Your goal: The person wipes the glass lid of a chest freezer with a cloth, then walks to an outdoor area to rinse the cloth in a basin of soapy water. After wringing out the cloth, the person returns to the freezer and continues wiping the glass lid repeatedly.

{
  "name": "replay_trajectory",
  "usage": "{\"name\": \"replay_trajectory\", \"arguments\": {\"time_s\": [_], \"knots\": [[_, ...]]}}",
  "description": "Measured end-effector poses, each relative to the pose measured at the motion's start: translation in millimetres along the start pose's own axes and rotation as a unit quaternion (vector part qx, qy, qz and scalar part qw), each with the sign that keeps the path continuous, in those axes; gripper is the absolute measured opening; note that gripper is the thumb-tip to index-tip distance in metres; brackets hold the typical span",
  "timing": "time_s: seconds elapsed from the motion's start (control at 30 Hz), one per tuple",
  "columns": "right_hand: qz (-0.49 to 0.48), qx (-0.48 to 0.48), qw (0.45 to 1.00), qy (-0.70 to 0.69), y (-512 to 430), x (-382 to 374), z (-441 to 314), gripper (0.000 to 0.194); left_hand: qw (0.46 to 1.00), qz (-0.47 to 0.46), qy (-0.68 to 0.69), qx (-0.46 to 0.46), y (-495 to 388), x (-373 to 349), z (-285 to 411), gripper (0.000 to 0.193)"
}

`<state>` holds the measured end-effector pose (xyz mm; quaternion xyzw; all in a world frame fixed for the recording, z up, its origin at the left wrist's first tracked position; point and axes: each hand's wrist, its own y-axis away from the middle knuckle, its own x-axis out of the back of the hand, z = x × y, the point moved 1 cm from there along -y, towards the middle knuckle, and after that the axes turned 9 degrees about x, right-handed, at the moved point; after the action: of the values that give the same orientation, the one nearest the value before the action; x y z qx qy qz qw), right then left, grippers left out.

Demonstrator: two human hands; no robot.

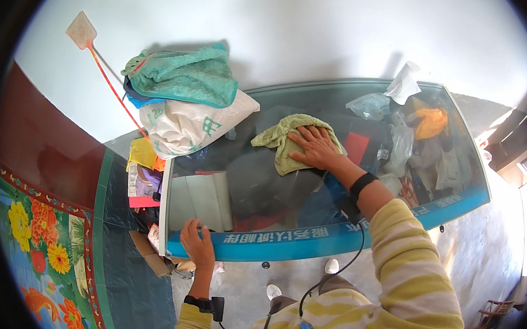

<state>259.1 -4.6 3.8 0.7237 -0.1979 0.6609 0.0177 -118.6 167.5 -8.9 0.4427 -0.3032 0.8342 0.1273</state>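
Note:
A yellow-green terry cloth lies bunched on the glass top of a display counter. Flat on top of it, with fingers spread, presses my right hand. At the counter's front left corner, my left hand rests on the blue front edge and holds nothing. Bands with cables sit on both wrists. Beneath the glass I see a pale folder or book, a red packet and dark items blurred by reflections.
A white woven sack sits at the counter's back left, a teal towel on it. Beside them a flyswatter leans on the wall. Clear plastic bags, a white paper roll and an orange bag are towards the right end.

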Motion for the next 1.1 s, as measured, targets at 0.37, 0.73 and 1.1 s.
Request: {"name": "replay_trajectory", "arguments": {"time_s": [0.37, 0.73, 1.1], "knots": [[-0.017, -0.023, 1.0, -0.006, -57, 2, 120, 0.06, 0.998, -0.014, -0.017, 0.052, -1, 4, 10, 0.025], [-0.009, -0.148, 0.988, 0.041, 9, 21, 212, 0.059, 0.998, -0.012, -0.051, 0.029, -2, 4, 10, 0.026], [-0.029, -0.121, 0.99, 0.064, 167, 49, 139, 0.058, 0.999, -0.009, -0.032, -0.005, -1, 1, -3, 0.028]]}}
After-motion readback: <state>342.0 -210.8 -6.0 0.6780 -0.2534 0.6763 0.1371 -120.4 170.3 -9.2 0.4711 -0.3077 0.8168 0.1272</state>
